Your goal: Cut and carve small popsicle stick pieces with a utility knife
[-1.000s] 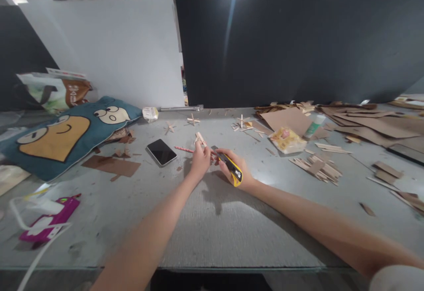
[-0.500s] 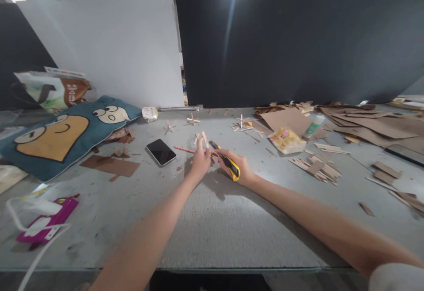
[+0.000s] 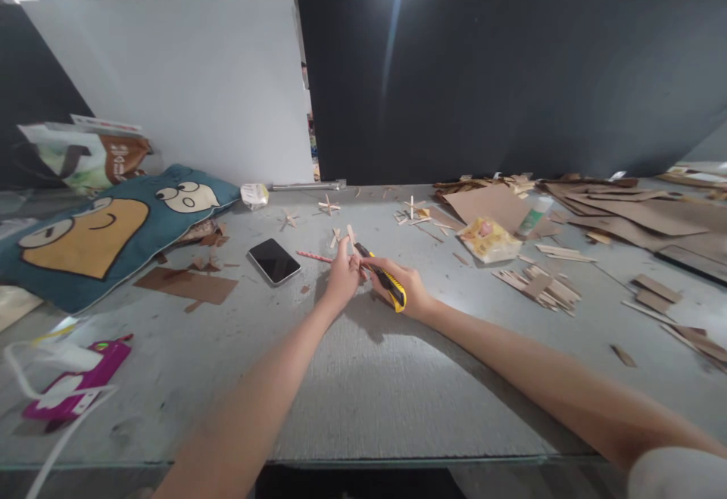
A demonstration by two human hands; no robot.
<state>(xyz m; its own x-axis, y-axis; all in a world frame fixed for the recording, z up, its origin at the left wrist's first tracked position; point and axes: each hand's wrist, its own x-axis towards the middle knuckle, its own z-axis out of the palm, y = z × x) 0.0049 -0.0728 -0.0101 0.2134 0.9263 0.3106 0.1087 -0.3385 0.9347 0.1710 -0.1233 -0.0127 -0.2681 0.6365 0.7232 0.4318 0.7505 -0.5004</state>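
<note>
My left hand (image 3: 342, 278) is closed on a flat wooden craft stick (image 3: 351, 235), whose upper end sticks out past the fingers. In my right hand (image 3: 413, 291) is a yellow and black utility knife (image 3: 391, 287), its front end pointing at the stick beside my left fingertips. The blade is too small to make out. A red and white striped stick (image 3: 314, 256) lies just left of my left hand. Behind the fingers are small joined wooden pieces (image 3: 335, 238). A black-screened phone (image 3: 273, 261) lies to the left.
Star-shaped stick pieces (image 3: 328, 206) stand farther back. On the right are a yellow packet (image 3: 489, 240), a glue tube (image 3: 534, 217), bundled craft sticks (image 3: 538, 289) and cardboard sheets (image 3: 641, 211). A cartoon cushion (image 3: 113, 234), brown cardboard (image 3: 187, 285) and a purple power strip (image 3: 79, 382) are on the left.
Both hands keep their grips in nearly the same place. The knife has shifted very slightly to the left, and the whole view has moved a little.
</note>
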